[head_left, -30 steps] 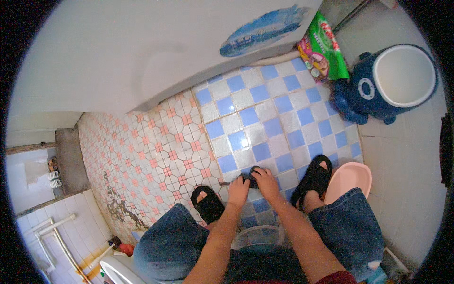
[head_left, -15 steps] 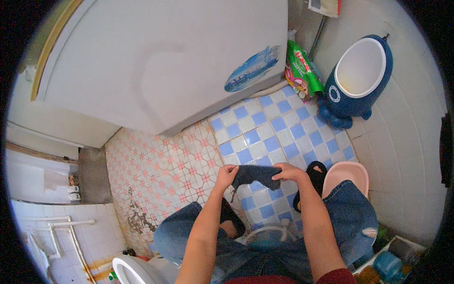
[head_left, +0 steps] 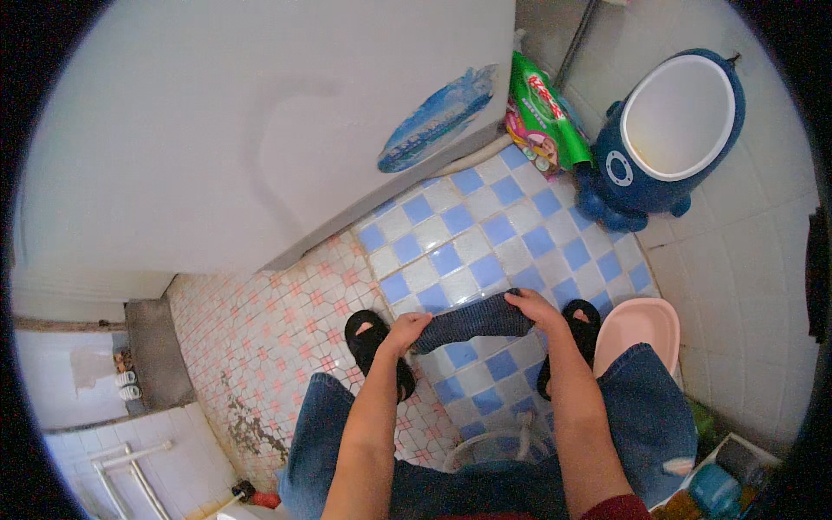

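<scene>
A dark ribbed knit sock point(head_left: 472, 323) is stretched between my hands above the tiled floor, sloping up toward the right. At its left end, my left hand point(head_left: 407, 331) is closed with thumb and fingers pinching the edge. The upper right corner is gripped by my right hand point(head_left: 531, 308), also closed. Below the sock, between my legs, the rim of a pale bucket point(head_left: 453, 453) with a handle shows partly; my legs and arms hide the rest. Black slippers point(head_left: 368, 336) are on my feet, one on either side.
A pink basin point(head_left: 646, 331) stands by my right foot. Farther off are a blue-and-white child's urinal point(head_left: 672, 121) on the wall and a green detergent bag point(head_left: 548, 108). A large white appliance point(head_left: 286, 104) fills the upper left. A bin of bottles point(head_left: 715, 490) sits lower right.
The sock has gone from sagging and bunched to pulled straight, its right end raised. My left foot has shifted outward to the left, and the view has turned slightly.
</scene>
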`<act>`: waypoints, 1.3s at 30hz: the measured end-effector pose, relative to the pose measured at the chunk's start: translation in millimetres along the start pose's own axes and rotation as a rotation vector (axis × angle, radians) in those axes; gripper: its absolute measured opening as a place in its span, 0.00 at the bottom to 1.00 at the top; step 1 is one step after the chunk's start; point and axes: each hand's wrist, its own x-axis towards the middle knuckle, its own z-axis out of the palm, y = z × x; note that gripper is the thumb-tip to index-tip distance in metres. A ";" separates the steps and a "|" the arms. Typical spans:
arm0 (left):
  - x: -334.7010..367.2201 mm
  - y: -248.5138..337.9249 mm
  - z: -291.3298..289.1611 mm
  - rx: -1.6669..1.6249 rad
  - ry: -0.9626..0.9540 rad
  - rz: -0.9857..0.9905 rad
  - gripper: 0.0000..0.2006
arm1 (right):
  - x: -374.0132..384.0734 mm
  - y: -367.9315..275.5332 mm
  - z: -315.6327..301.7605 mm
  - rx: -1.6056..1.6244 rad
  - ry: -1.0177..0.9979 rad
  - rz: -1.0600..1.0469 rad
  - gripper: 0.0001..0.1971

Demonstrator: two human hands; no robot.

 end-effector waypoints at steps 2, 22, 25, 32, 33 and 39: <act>26.1 0.9 11.1 0.233 0.100 0.257 0.15 | 10.7 4.6 -10.9 -0.286 0.142 0.022 0.22; 121.4 35.3 145.8 1.286 0.260 0.747 0.33 | 89.0 30.7 28.7 -0.866 0.850 -0.324 0.36; 127.2 41.9 146.3 1.300 0.290 0.826 0.35 | 85.8 30.2 21.8 -0.874 0.821 -0.349 0.37; 75.6 7.4 121.6 1.352 -0.015 0.713 0.33 | 18.2 67.5 79.8 -0.772 0.775 -0.157 0.25; 71.4 1.8 118.8 1.363 -0.060 0.634 0.31 | 11.0 70.5 88.3 -0.744 0.731 -0.174 0.21; 30.7 43.6 125.5 0.989 -0.137 0.878 0.23 | -48.0 37.7 65.8 -0.463 0.815 -0.108 0.12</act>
